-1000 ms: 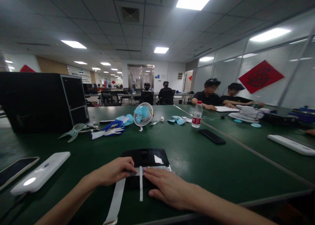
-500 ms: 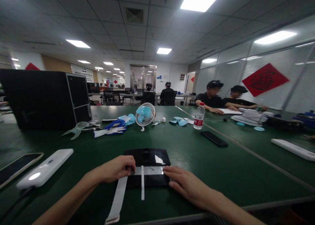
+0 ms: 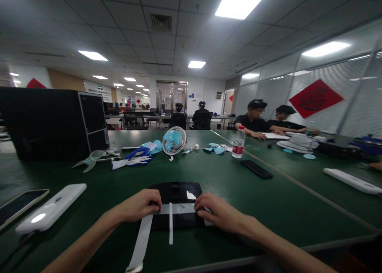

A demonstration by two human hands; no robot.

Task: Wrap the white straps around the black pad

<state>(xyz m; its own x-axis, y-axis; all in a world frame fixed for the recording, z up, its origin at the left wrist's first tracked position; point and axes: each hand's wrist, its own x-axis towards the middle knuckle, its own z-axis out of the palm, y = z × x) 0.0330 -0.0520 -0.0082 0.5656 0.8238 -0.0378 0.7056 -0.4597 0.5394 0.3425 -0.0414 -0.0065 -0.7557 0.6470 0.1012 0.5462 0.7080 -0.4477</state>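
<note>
A flat black square plate point(image 3: 178, 193) lies on the green table point(image 3: 262, 209) right in front of me. A silvery strip of tape point(image 3: 179, 208) runs across its near part, and a thin white strip point(image 3: 170, 225) crosses it toward me. My left hand point(image 3: 140, 205) has its fingers curled and pressed on the tape's left end. My right hand point(image 3: 217, 214) has its fingers bent and pressed on the tape's right end. A wide white ribbed band point(image 3: 140, 243) runs from under my left hand down to the table's near edge.
A white power bank point(image 3: 49, 213) and a phone point(image 3: 19, 203) lie at the left. Farther off stand a black computer case point(image 3: 53, 123), gloves point(image 3: 134, 157), a small fan point(image 3: 174, 141), a water bottle point(image 3: 238, 142) and a black phone point(image 3: 256, 169). People sit at the far tables.
My right hand slid from the middle of the tape out to its right end and curled its fingers. My left hand stayed on the left end.
</note>
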